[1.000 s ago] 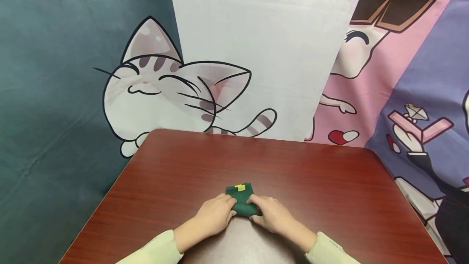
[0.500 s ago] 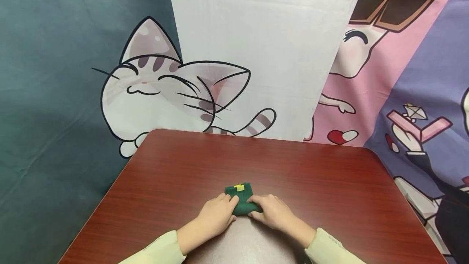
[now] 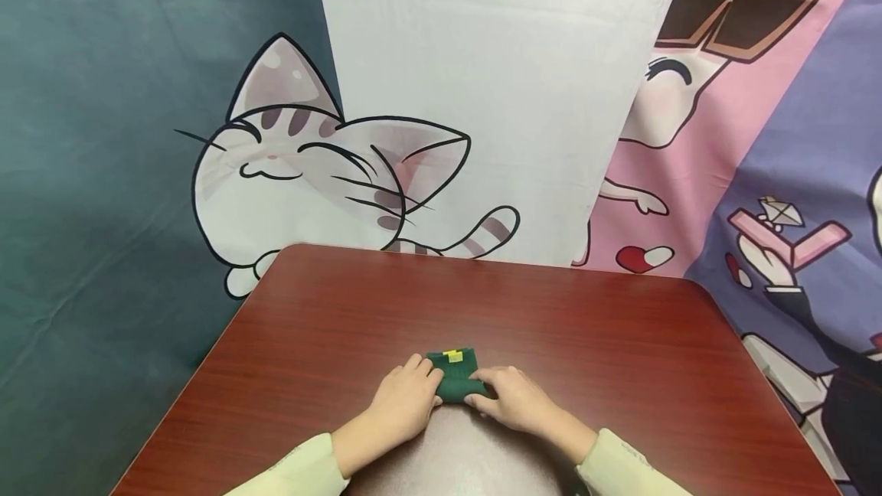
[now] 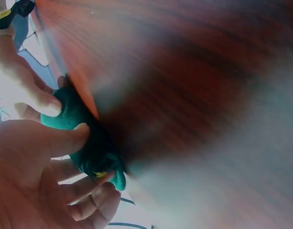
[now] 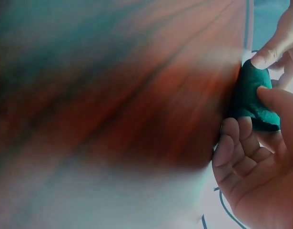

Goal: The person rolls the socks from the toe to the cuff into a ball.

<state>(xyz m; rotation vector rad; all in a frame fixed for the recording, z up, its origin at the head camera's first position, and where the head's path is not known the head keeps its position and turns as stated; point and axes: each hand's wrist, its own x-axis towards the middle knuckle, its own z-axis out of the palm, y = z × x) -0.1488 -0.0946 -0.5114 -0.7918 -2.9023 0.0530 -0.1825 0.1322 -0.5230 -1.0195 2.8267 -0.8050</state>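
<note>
A dark green ribbed cloth (image 3: 458, 386) lies on the table in the head view, its near end in a thick roll and its far end flat. A small yellow label (image 3: 455, 357) shows at the far edge. My left hand (image 3: 403, 403) grips the roll's left end, with the thumb (image 4: 78, 135) against its near side in the left wrist view. At the other end, my right hand (image 3: 517, 399) pinches the roll between thumb and fingers. In the right wrist view the green roll (image 5: 248, 93) spans both hands; what kind of cloth item it is cannot be told.
The reddish-brown wooden table (image 3: 358, 289) reaches beyond the hands on all visible sides, with rounded far corners. Behind it hang printed backdrops, one with a cartoon cat (image 3: 296, 190). Pale green sleeves (image 3: 296, 469) cover both forearms.
The flat far part of the cloth has become slightly shorter, and the near roll looks fuller. Both hands have stayed at its ends, with small shifts of the fingers and thumbs.
</note>
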